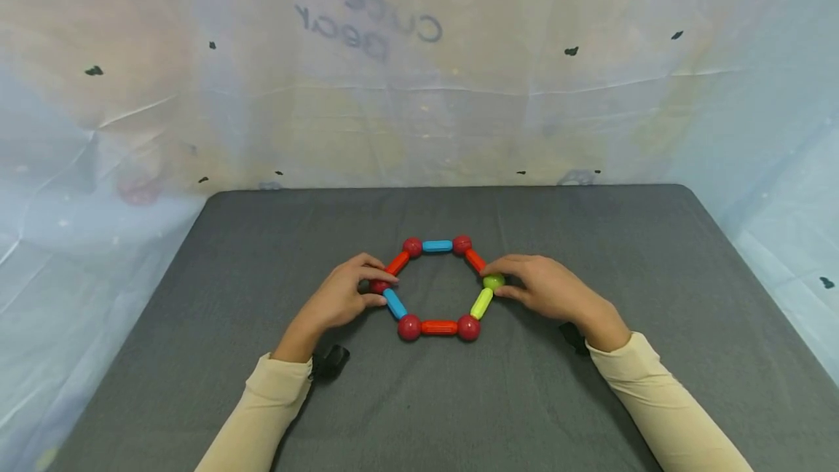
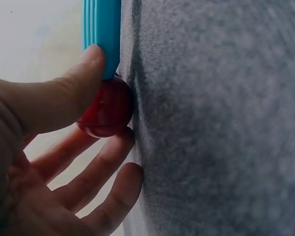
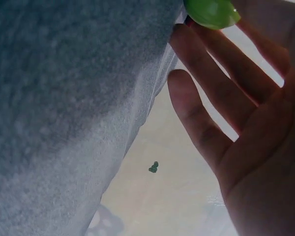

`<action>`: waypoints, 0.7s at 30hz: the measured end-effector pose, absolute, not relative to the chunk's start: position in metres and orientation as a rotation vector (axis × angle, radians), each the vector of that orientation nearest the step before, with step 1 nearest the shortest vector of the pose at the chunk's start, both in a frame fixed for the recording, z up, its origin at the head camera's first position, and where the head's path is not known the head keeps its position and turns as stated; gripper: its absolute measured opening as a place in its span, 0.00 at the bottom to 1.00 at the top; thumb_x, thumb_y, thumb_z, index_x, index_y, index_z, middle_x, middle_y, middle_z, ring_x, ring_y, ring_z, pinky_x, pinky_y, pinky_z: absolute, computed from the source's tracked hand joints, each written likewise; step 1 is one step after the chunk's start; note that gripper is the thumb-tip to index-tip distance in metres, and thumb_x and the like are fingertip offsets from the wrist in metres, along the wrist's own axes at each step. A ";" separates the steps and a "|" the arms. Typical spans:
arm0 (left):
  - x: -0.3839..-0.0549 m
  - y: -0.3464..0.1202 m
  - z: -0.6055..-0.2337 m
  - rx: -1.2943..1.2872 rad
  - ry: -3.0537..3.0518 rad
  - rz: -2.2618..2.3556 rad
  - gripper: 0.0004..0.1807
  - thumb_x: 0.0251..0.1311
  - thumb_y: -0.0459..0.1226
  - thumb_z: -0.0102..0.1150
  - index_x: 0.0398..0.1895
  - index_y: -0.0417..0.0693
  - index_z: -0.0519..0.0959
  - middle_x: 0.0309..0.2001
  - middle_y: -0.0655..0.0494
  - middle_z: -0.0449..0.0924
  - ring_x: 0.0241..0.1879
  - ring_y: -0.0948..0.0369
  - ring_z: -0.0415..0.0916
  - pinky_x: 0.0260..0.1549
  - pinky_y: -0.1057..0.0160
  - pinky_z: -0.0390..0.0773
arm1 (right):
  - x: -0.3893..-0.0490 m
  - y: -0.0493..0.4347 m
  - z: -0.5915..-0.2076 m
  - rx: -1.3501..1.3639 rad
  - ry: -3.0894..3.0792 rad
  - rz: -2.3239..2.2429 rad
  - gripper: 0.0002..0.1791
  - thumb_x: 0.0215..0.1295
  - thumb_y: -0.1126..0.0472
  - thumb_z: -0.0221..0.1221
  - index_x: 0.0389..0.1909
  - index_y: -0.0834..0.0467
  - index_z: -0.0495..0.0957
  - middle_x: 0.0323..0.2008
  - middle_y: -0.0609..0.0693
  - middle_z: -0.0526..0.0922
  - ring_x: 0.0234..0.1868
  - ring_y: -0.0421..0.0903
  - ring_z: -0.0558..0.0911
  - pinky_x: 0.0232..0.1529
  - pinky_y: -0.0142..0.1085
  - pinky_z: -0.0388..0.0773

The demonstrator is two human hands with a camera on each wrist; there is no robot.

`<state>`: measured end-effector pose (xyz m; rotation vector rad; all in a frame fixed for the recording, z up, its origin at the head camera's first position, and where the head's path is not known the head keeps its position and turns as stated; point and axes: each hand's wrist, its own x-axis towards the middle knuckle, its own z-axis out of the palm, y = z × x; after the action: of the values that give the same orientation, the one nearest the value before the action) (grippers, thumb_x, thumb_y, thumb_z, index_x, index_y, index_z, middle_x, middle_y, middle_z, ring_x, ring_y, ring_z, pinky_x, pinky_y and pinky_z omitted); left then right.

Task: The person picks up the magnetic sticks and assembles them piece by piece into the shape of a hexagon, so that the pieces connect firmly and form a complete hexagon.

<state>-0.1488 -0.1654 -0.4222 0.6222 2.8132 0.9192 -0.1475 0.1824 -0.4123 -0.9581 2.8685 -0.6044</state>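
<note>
A closed, hexagon-shaped ring of balls and rods lies flat on the grey cloth. My left hand (image 1: 341, 293) grips the red ball at its left corner (image 1: 379, 287). In the left wrist view the thumb lies along a blue rod (image 2: 102, 29) and the red ball (image 2: 114, 105), with fingers behind. At the right corner, my right hand (image 1: 553, 288) pinches the green ball (image 1: 493, 281) between thumb and fingers. From there a yellow-green rod (image 1: 481, 304) runs to a red ball (image 1: 468, 328). An orange-red rod (image 1: 439, 328) forms the near side, a blue rod (image 1: 437, 246) the far side.
The grey cloth-covered table (image 1: 262, 261) reaches back to a pale printed sheet (image 1: 459, 122) that hangs behind it and along the sides. A black wrist-worn device (image 1: 333, 362) sits at the left wrist, another dark one (image 1: 573, 339) at the right.
</note>
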 end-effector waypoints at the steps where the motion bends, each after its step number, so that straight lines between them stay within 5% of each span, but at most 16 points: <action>1: -0.149 -0.165 -0.423 0.614 2.819 0.923 0.17 0.52 0.37 0.70 0.47 0.58 0.85 0.52 0.57 0.74 0.53 0.54 0.72 0.52 0.50 0.73 | -0.147 0.182 -0.412 -0.963 2.876 -0.602 0.19 0.63 0.53 0.63 0.55 0.46 0.79 0.53 0.42 0.80 0.55 0.44 0.79 0.54 0.46 0.75; 21: -0.159 -0.161 -0.427 0.520 2.982 0.879 0.17 0.55 0.35 0.68 0.49 0.58 0.83 0.49 0.56 0.79 0.44 0.57 0.76 0.45 0.53 0.76 | -0.159 0.179 -0.423 -0.930 2.954 -0.638 0.19 0.62 0.54 0.64 0.54 0.47 0.80 0.52 0.44 0.82 0.52 0.45 0.80 0.51 0.47 0.76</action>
<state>-0.1593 -0.1609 -0.4270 0.5203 2.9825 0.8790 -0.1595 0.1793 -0.4234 -0.9305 2.9544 -0.6380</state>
